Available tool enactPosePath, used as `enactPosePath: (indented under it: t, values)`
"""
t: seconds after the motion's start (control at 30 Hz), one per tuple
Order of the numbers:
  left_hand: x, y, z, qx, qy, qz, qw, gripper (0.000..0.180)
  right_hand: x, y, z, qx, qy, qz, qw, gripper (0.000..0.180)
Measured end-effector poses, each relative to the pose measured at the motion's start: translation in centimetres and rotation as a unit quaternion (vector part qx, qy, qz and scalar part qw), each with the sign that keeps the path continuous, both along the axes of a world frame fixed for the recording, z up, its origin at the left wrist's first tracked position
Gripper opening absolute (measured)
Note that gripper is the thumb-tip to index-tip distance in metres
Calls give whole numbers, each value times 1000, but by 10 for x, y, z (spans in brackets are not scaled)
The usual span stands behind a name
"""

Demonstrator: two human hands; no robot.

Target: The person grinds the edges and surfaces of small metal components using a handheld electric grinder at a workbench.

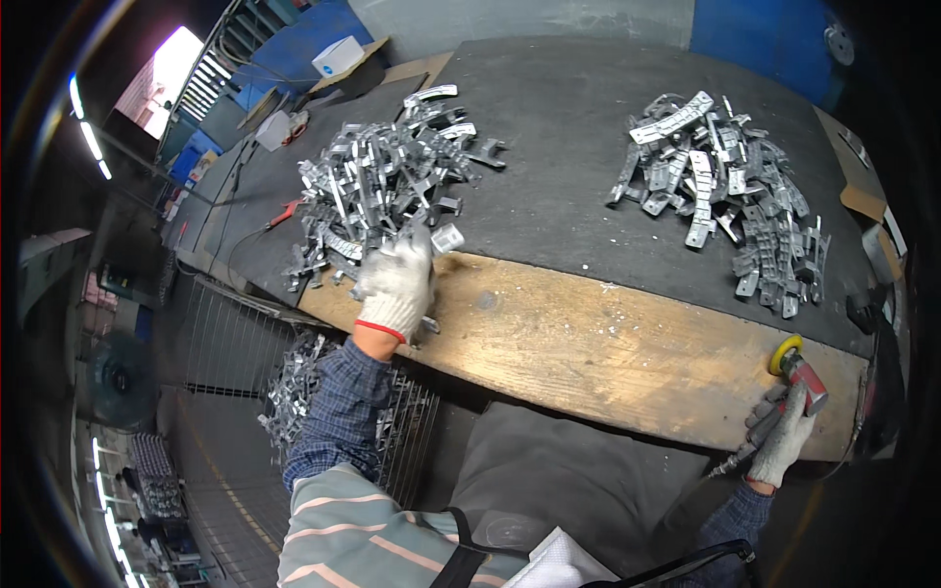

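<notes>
My left hand (397,284), in a white knit glove with a red cuff, is at the near edge of a heaped pile of silvery metal brackets (377,181). Its fingers are bent and blurred, so I cannot tell whether they grip one. A short metal piece (447,238) shows beside the fingertips, and another bit of metal (428,324) sticks out by the palm. At the right end of the wooden board (578,338), my gloved right hand (782,441) grips a small red air sander (809,385). The sander's round yellow pad (785,355) faces up and left.
A second heap of brackets (720,186) lies on the dark tabletop (549,147) at the right. Below my left arm, a wire cage (407,441) holds more brackets. A red-handled tool (285,214) lies left of the pile. Cardboard (863,203) stands at the right edge.
</notes>
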State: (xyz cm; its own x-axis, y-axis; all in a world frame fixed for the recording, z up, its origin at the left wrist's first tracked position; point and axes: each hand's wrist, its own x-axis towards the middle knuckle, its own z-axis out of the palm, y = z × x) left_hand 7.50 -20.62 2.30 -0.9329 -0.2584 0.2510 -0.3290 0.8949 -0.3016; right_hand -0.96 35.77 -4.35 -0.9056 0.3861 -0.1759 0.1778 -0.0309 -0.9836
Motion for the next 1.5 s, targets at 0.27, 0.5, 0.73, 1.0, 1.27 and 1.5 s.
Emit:
enactPosePath:
  t: [0.27, 0.5, 0.73, 1.0, 1.27, 1.5]
  values:
    - [-45, 99, 49, 351, -84, -262, 895, 52, 5, 5, 2, -8, 2, 49, 999, 34]
    - [-61, 208, 9, 542, -334, -258, 726, 41, 58, -28, 80, 55, -49, 205, 976, 40]
    - [-43, 232, -32, 453, -199, -358, 792, 31, 87, -39, 113, 290, -43, 346, 891, 62]
    - [-34, 231, -33, 407, -223, -331, 821, 37, 85, -55, 119, 358, -115, 419, 827, 70]
    - [-38, 232, -35, 407, -231, -337, 817, 41, 70, -81, 128, 404, -105, 459, 784, 75]
    - [-38, 227, -37, 418, -243, -333, 810, 43, 65, -87, 128, 427, -75, 488, 758, 75]
